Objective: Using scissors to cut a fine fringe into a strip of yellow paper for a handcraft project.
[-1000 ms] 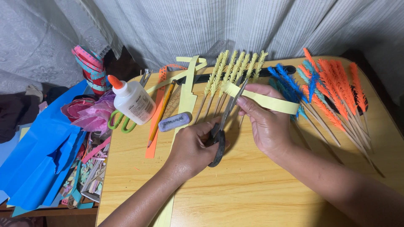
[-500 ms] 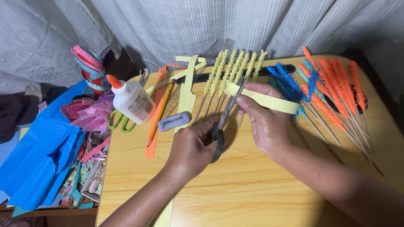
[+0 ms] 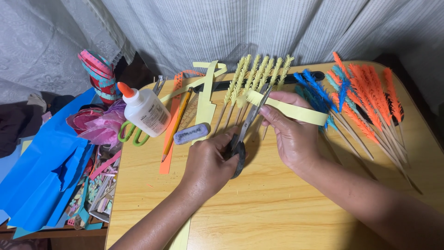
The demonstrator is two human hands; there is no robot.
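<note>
My left hand (image 3: 210, 164) grips the black handles of a pair of scissors (image 3: 246, 126), whose blades point up and away. A yellow paper strip (image 3: 296, 111) is pinched in my right hand (image 3: 289, 134), its fringed left end lying at the scissor blades. Behind my hands several yellow fringed sticks (image 3: 259, 76) lie in a row on the wooden table (image 3: 259, 208). To the right of them lie blue fringed sticks (image 3: 319, 90) and orange fringed sticks (image 3: 370, 92).
A white glue bottle with an orange cap (image 3: 143, 109), green-handled scissors (image 3: 134, 134), a pencil (image 3: 175, 122), an orange paper strip (image 3: 170, 134), a grey eraser (image 3: 191, 133) and yellow paper offcuts (image 3: 206, 99) lie at the left. Blue paper (image 3: 46, 171) and pink scraps (image 3: 95, 125) hang off the left edge.
The scissor blades have closed a little on the yellow strip. Both hands stay in nearly the same place.
</note>
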